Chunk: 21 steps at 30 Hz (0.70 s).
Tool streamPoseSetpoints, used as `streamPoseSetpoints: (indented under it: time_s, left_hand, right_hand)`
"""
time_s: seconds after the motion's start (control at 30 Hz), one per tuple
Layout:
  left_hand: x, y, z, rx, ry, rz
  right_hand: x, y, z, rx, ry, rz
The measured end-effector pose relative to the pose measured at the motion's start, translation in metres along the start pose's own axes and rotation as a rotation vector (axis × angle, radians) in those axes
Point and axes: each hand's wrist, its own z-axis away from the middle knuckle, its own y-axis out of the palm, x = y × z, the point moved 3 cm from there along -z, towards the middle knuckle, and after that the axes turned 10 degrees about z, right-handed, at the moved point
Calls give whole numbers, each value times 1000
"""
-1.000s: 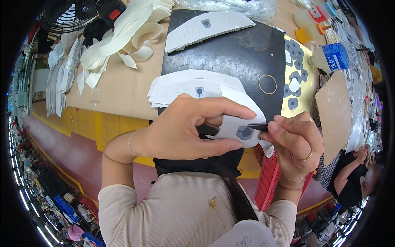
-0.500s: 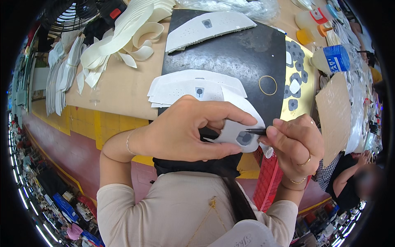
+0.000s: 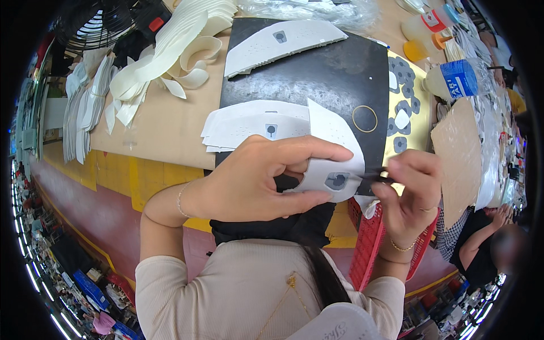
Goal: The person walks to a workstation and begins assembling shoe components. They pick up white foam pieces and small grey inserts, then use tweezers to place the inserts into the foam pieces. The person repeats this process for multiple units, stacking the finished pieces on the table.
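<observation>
Between its thumb and fingers my left hand (image 3: 249, 178) holds a curved white piece (image 3: 320, 177), bent so that a grey patch (image 3: 338, 181) with a darker rounded mark faces up. Just off its right edge, my right hand (image 3: 416, 184) pinches black tweezers (image 3: 386, 179), smeared by motion. Something dark shows at their tip, too blurred to make out. Beyond my left hand lies a stack of similar white pieces (image 3: 238, 126), the top one bearing a small grey patch with a dark mark. Another white stack (image 3: 294, 45) sits farther off on the black mat (image 3: 283, 85).
A rubber band (image 3: 365, 130) lies on the mat. To its right, a yellow sheet (image 3: 416, 73) carries several grey patches. Bottles (image 3: 458, 79) stand at the far right, near brown cardboard (image 3: 458, 158). A red crate (image 3: 368, 243) is below my right hand. Cream strips (image 3: 164, 51) lie far left.
The tweezers have moved off the grey patch to the right, with my right hand. The patch now shows a more distinct dark mark. My left hand keeps its hold on the white piece.
</observation>
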Motion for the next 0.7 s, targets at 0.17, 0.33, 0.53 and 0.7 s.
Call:
streamPoseSetpoints:
  time_s: [0.17,0.33,0.53,0.7]
  left_hand:
    - [-2,1,0,-8,-37,-38]
    - [-4,3,-1,7,-36,-61]
    - [-1,9,-1,-3,3,-11]
    - [-4,8,-2,42,-65,13]
  right_hand:
    - [7,-3,-6,1,-156,221]
    - [8,-4,-4,37,-249,280]
    - [9,-3,-3,28,-291,280]
    - [13,-6,-6,67,-355,303]
